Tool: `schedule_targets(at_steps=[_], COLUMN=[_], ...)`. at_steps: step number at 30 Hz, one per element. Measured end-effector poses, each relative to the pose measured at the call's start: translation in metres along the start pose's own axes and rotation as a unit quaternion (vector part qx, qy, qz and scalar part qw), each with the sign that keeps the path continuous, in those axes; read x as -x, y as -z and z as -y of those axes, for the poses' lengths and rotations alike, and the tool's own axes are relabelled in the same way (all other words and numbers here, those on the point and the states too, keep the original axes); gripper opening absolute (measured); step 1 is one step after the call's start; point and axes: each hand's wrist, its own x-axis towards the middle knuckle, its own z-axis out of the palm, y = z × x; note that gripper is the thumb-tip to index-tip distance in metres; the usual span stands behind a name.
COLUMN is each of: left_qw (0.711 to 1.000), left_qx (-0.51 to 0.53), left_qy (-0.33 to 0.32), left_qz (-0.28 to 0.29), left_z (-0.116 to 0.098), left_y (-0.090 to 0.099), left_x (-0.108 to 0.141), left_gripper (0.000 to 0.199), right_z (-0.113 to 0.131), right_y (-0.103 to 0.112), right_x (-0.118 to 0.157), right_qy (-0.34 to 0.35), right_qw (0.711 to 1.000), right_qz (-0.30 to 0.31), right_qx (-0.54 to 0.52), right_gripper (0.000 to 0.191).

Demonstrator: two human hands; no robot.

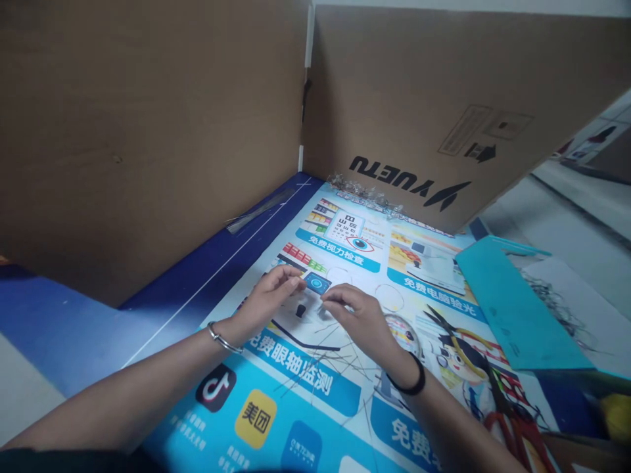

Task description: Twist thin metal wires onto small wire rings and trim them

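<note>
Left hand (302, 284): one, thumb and forefinger curled near each other over the middle of the poster (315, 243); whether they grip anything, cannot tell. Silver bracelet (224, 337) at the wrist.

Right hand (323, 301): one, thumb and forefinger pinched together, just beside the left hand and apart from it; anything thin between the tips is too small to tell. Black band (417, 378) at the wrist.

Thin wires (335, 358): several, loose and crossing, on the poster, near side of the hands.

Clear round dish (403, 334): one, to the right of the wires, partly behind the right wrist.

Red-handled scissors (510, 427): one pair, near right.

Teal folder (517, 305): one, right; beyond its edge, a dark tangle of strands (557, 305) on white paper (586, 295).

Clear scraps (365, 192): a row, far side, along the right cardboard panel (419, 85).

Left cardboard panel (148, 131): one, upright on the blue bench (182, 289).
</note>
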Motion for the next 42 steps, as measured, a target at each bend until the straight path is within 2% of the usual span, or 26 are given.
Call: schedule_targets(at_steps=[4, 7, 12, 14, 17, 20, 24, 29, 34, 42], left_qw=[0.999, 0.995, 0.963, 0.951, 0.946, 0.945, 0.942, 0.953, 0.953, 0.944], left_qx=[-0.022, -0.075, -0.22, -0.268, -0.306, -0.316, -0.322, -0.291, -0.285, -0.312], left_qy=[-0.002, -0.01, -0.073, -0.076, -0.058, -0.046, -0.045, -0.029, -0.024, -0.032], left_qz=[0.038, 0.063, 0.137, 0.133, 0.091, 0.073, 0.079, 0.084, 0.097, 0.105], left_z=[0.01, 0.015, 0.014, 0.015, 0.018, 0.022, 0.022, 0.02, 0.022, 0.024], left_y=[-0.001, -0.004, -0.016, -0.022, -0.029, -0.031, -0.032, -0.032, -0.031, -0.03], left_x=[-0.001, 0.0, 0.0, 0.0, -0.002, -0.004, -0.004, -0.001, -0.001, -0.001], left_gripper=[0.023, 0.023, 0.025, 0.019, 0.006, 0.014, 0.021, 0.022, 0.019, 0.026], right_z=[-0.014, -0.017, -0.017, -0.017, -0.017, -0.02, -0.023, -0.024, -0.023, -0.022], right_y=[-0.008, -0.006, -0.006, -0.007, -0.011, -0.015, -0.018, -0.021, -0.022, -0.02], right_x=[-0.001, 0.0, 0.002, 0.002, 0.001, 0.001, 0.001, 0.003, 0.004, 0.006], right_qy=[-0.042, -0.037, -0.026, -0.026, -0.013, 0.009, 0.015, -0.008, -0.007, -0.007], right_qw=[0.999, 0.999, 1.0, 0.999, 1.0, 1.0, 0.999, 0.999, 1.0, 1.0], right_qz=[-0.016, -0.006, -0.003, -0.009, -0.01, -0.014, -0.026, -0.021, -0.004, 0.011], right_qx=[0.001, -0.001, -0.015, -0.018, -0.019, -0.026, -0.031, -0.03, -0.015, -0.02], right_gripper=[0.005, 0.006, 0.006, 0.006, 0.007, 0.007, 0.009, 0.026, 0.008, 0.011])
